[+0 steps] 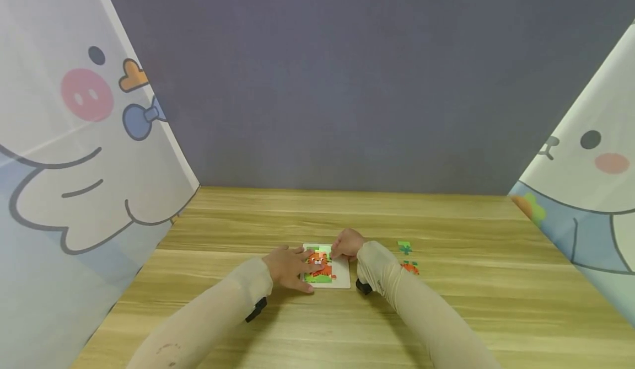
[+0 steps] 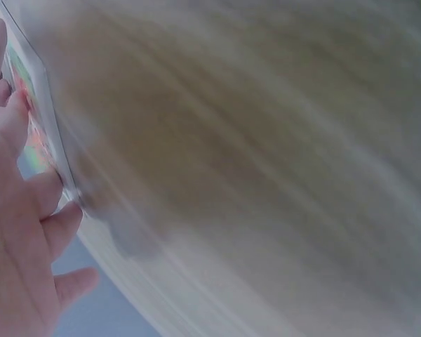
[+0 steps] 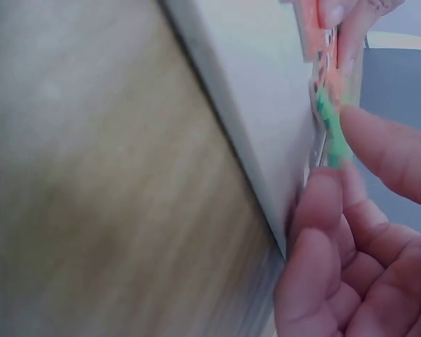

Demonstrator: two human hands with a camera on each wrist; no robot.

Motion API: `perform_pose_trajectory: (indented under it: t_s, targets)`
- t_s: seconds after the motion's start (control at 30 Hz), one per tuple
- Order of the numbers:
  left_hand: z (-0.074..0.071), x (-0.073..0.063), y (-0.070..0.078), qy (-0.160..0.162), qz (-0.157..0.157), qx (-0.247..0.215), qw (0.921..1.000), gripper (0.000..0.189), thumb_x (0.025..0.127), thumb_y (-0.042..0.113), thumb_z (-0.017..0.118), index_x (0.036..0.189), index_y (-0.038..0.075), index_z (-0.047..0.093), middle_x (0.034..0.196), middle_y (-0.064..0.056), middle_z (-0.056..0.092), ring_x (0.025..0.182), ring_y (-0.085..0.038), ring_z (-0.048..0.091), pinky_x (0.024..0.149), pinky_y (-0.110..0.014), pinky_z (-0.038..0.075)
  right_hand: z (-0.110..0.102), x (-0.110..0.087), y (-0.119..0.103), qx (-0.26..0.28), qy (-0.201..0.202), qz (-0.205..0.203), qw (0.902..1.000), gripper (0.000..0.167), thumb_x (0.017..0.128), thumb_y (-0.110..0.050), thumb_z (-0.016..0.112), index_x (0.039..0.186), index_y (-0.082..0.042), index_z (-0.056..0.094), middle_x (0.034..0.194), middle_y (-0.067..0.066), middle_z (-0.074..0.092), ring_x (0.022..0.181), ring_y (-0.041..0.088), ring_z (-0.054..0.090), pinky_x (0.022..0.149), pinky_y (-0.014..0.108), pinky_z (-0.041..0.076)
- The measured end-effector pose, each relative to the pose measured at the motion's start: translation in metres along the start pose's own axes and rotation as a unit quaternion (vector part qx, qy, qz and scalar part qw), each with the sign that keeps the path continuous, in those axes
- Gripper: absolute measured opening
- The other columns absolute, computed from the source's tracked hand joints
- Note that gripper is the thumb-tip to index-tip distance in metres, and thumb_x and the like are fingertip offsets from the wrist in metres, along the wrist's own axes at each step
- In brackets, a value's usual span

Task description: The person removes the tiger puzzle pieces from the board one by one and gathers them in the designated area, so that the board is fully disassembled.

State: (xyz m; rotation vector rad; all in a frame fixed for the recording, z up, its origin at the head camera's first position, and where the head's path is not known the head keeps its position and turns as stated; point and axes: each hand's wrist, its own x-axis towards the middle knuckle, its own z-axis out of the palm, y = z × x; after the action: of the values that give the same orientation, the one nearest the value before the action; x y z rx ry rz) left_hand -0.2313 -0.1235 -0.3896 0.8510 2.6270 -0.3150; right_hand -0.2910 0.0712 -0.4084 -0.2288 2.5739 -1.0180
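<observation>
A small jigsaw puzzle board [image 1: 341, 278] with a pale frame and an orange tiger picture lies on the table; its right part is bare. Fingers spread, my left hand [image 1: 289, 268] rests over the left side of the board and the tiger pieces [image 1: 322, 270]. At the board's upper right, my right hand [image 1: 349, 243] pinches a green puzzle piece [image 3: 335, 130] between thumb and curled fingers, right at the edge of the placed pieces. From the left wrist, the left hand's fingers [image 2: 12, 126] reach across the board's rim.
To the right of the board lie loose puzzle pieces: a green one [image 1: 404, 247] and an orange striped one [image 1: 410, 268]. The wooden table [image 1: 248, 220] ends at a dark grey panel [image 1: 347, 110], with printed cartoon curtains [image 1: 59, 203] on both sides.
</observation>
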Motion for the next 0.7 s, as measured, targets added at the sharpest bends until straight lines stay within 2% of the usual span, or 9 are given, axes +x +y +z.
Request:
perform_pose_trajectory:
  t_s: [0.2,0.47,0.7]
  targets:
    - [0.0019,-0.0009,-0.0001,0.008,0.004,-0.003,1.0,0.068,0.09,0.069,0.053,0.151,0.042,0.04,0.161,0.002,0.032,0.147,-0.023,0.031,0.115,-0.05,0.032,0.0028,-0.0026,-0.0035,0.031,-0.001,0.007,0.9995,0.021,0.086,-0.004,0.075,0.068,-0.008,0.065,0.053,-0.001,0.052,0.044,0.008,0.045,0.041,0.019,0.04]
    - [0.0008,0.0005,0.0,0.003,0.004,0.007,1.0,0.07,0.089,0.07,0.054,0.152,0.042,0.04,0.161,0.0,0.031,0.148,-0.024,0.03,0.115,-0.051,0.033,0.0069,-0.0027,0.0045,0.101,0.003,-0.018,0.9947,0.008,0.086,-0.003,0.071,0.08,-0.004,0.067,0.064,0.003,0.062,0.052,0.01,0.054,0.048,0.022,0.046]
    - [-0.0025,-0.0026,0.0014,-0.005,0.0,0.002,1.0,0.069,0.09,0.067,0.057,0.152,0.04,0.041,0.161,-0.001,0.032,0.148,-0.023,0.03,0.115,-0.051,0.032,0.0076,-0.0066,0.002,0.116,0.014,-0.035,0.9926,0.007,0.089,-0.002,0.066,0.083,-0.003,0.068,0.062,0.0,0.059,0.052,0.008,0.05,0.047,0.02,0.039]
